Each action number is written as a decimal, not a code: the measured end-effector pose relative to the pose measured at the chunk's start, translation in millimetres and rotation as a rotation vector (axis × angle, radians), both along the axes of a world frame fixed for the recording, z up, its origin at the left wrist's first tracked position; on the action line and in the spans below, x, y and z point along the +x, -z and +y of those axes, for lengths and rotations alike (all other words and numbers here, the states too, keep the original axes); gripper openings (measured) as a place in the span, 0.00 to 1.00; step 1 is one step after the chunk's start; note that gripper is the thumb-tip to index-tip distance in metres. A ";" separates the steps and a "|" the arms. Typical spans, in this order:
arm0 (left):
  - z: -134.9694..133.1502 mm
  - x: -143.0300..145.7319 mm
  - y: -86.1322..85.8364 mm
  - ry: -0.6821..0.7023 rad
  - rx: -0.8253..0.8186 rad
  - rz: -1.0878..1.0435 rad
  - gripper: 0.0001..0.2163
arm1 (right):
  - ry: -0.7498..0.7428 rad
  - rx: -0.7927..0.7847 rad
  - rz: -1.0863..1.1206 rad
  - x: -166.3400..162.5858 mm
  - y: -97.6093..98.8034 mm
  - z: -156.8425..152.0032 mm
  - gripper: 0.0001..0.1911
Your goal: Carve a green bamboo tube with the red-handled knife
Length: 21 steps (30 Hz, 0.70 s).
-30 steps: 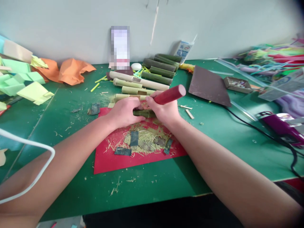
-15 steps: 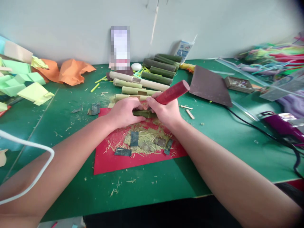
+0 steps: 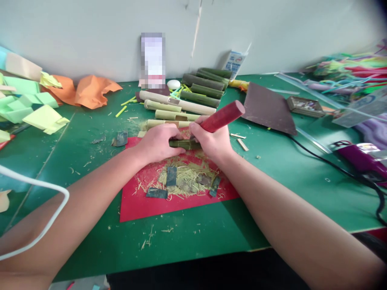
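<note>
My left hand (image 3: 157,141) is closed around one end of a short dark green bamboo piece (image 3: 180,143), held level just above a red sheet (image 3: 136,203). My right hand (image 3: 210,141) grips a tool by its thick red handle (image 3: 222,116), which sticks up and to the right; the working end is hidden between my fingers against the bamboo piece. Pale shavings and dark green peel strips (image 3: 184,179) lie heaped on the red sheet below both hands.
Peeled pale bamboo tubes (image 3: 169,106) and dark green ones (image 3: 204,86) lie behind my hands. A brown sheet (image 3: 267,108) and a purple corded tool (image 3: 359,159) are to the right. Crumpled orange and green papers (image 3: 60,96) fill the left. A white cable (image 3: 45,225) loops near.
The red handle has tilted slightly higher and to the right. Both hands stay on the bamboo piece at the same spot.
</note>
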<state>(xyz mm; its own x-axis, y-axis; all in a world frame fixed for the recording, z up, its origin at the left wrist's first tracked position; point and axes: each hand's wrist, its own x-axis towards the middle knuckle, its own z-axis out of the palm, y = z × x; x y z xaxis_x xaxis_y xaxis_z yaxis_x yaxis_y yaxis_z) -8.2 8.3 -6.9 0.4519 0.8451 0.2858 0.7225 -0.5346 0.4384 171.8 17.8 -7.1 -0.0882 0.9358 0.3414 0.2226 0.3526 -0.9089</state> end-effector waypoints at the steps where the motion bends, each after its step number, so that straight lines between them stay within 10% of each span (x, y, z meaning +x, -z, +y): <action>1: -0.1 -0.1 -0.1 0.001 -0.004 -0.003 0.12 | -0.010 0.001 0.000 0.3 0.0 -0.2 0.12; 21: -0.2 -0.7 -0.4 0.010 -0.006 -0.013 0.11 | -0.037 0.022 -0.002 1.6 -0.2 -0.7 0.13</action>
